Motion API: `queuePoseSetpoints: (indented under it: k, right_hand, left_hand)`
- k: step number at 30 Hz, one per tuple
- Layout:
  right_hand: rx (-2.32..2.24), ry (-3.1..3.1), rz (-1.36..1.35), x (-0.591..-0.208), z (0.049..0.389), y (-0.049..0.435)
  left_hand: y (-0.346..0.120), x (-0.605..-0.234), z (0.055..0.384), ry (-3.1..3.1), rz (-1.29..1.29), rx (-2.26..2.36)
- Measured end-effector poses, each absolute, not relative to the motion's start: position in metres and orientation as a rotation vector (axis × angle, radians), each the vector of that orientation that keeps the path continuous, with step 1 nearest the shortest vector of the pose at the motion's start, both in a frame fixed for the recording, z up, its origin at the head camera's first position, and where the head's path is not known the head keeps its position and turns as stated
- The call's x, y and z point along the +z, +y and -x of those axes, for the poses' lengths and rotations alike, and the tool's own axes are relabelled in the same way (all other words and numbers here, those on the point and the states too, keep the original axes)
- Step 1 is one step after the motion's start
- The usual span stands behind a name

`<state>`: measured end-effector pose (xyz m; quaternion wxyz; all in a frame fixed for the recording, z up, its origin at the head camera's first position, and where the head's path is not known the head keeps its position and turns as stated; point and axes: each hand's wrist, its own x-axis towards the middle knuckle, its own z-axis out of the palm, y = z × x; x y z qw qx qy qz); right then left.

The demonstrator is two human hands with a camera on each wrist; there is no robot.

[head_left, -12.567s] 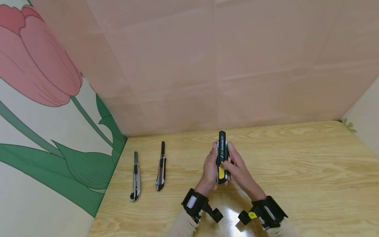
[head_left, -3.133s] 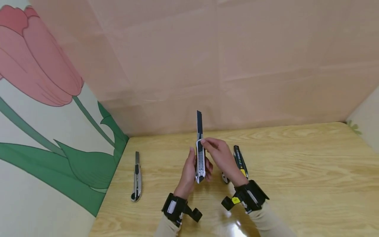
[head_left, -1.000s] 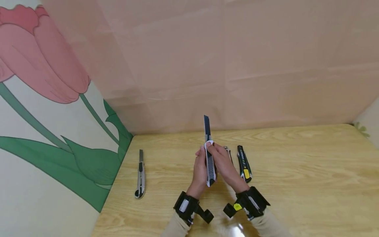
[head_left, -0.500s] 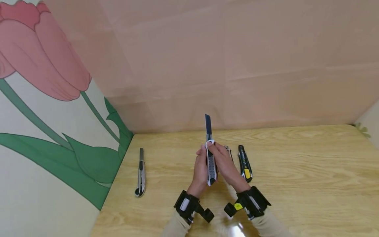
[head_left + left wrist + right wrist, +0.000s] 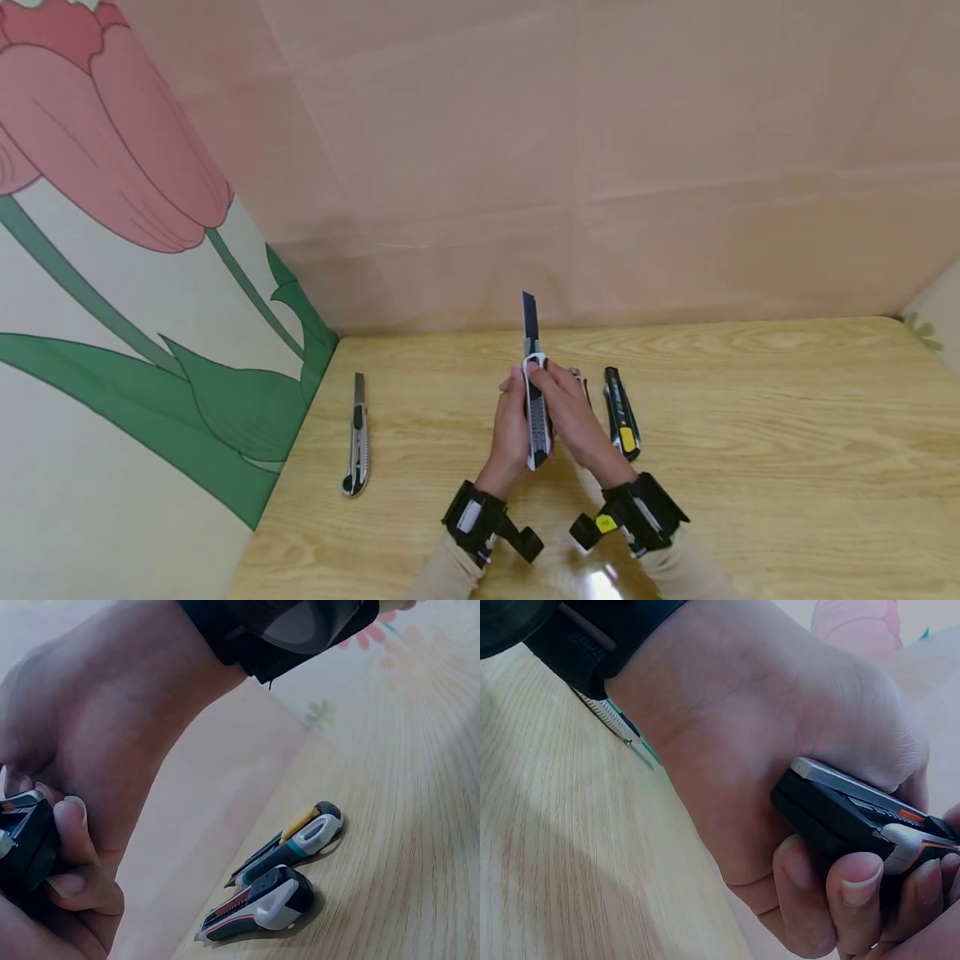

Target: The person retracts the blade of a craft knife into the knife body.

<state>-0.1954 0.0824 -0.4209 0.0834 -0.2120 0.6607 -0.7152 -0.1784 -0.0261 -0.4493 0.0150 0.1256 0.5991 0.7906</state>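
Both hands hold one utility knife (image 5: 537, 417) above the table, its long dark blade pointing away from me. Its body is silver-white and black. The left hand (image 5: 508, 437) grips the body from the left. The right hand (image 5: 573, 417) holds it from the right, with the thumb on the black part near the blade end. Curled fingers surround the handle (image 5: 825, 814) in the right wrist view; the blade is out of that view. In the left wrist view only the dark butt end (image 5: 34, 855) shows.
A silver-and-black snap-off knife (image 5: 357, 442) with its blade out lies on the wooden table (image 5: 750, 433) at left. Right of the hands lie a black-and-yellow knife (image 5: 622, 414) and a grey-and-black knife (image 5: 259, 904), partly hidden in the head view. A pinkish sheet (image 5: 465, 167) hangs behind.
The black-and-yellow knife, in the hands at first, now lies at right. The darker-bladed knife from the left side is in the hands. Over the last second the hands barely move.
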Motion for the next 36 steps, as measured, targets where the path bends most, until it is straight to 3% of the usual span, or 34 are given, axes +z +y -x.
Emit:
queuePoseSetpoints:
  k: [14, 36]
  right_hand:
    - [-2.137, 2.035, 0.573, -0.445, 0.208, 0.080]
    - [-2.141, 2.002, 0.603, -0.442, 0.203, 0.080]
  left_hand:
    - [-0.026, -0.448, 0.179, 1.843, -0.379, 2.473]
    - [-0.024, -0.444, 0.176, 1.847, -0.321, 2.477]
